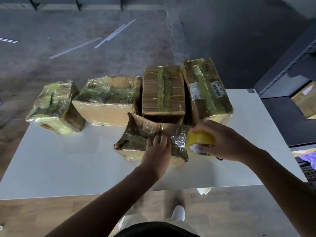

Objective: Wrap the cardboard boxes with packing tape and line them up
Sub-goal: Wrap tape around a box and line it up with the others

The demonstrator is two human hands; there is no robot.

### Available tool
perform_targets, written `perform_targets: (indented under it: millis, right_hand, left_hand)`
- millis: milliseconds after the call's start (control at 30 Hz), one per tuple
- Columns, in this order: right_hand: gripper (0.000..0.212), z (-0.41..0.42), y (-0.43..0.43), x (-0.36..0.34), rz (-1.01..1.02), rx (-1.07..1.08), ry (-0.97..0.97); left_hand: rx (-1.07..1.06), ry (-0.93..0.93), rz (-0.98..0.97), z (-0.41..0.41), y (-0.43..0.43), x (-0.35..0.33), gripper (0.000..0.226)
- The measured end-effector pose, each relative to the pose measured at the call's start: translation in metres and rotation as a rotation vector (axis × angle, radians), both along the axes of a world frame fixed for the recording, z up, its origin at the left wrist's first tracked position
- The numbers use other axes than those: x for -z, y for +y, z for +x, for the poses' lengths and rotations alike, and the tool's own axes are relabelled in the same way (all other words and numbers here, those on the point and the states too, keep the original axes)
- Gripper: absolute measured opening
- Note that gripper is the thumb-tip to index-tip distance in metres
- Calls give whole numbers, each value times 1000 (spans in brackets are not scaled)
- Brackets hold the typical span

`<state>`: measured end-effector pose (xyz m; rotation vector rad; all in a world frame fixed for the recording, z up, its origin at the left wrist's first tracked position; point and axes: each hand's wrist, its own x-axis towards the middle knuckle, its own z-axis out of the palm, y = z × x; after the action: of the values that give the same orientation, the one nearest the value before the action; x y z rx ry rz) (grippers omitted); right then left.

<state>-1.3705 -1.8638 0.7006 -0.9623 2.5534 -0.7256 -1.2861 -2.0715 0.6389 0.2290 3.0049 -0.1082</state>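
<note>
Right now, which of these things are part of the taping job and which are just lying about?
Part of the job: box being wrapped, tape roll gripped by the right hand, left hand pressing that box, row of four wrapped boxes.
Lying about: pale strips on the floor, dark shelving.

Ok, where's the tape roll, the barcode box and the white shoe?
tape roll point(202, 137): head view, yellow outer band.
barcode box point(206, 100): head view, taped top.
white shoe point(178, 212): head view, toe.
</note>
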Motion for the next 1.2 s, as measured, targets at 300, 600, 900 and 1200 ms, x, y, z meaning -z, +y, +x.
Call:
perform_targets:
  millis: [300, 600, 900, 1200]
  right_hand:
    - [43, 0, 12, 17, 102, -48, 115]
    - [44, 1, 5, 61, 302, -18, 142]
    - [46, -2, 7, 71, 236, 0, 85]
    - [46, -1, 0, 75, 199, 46, 64]
  left_hand:
    - [-23, -170, -39, 4, 16, -6, 73]
    - [-38, -115, -112, -2, 25, -11, 75]
    - [-128, 59, 280, 11, -19, 9, 73]
    - [-190, -196, -217, -13, 11, -12, 65]
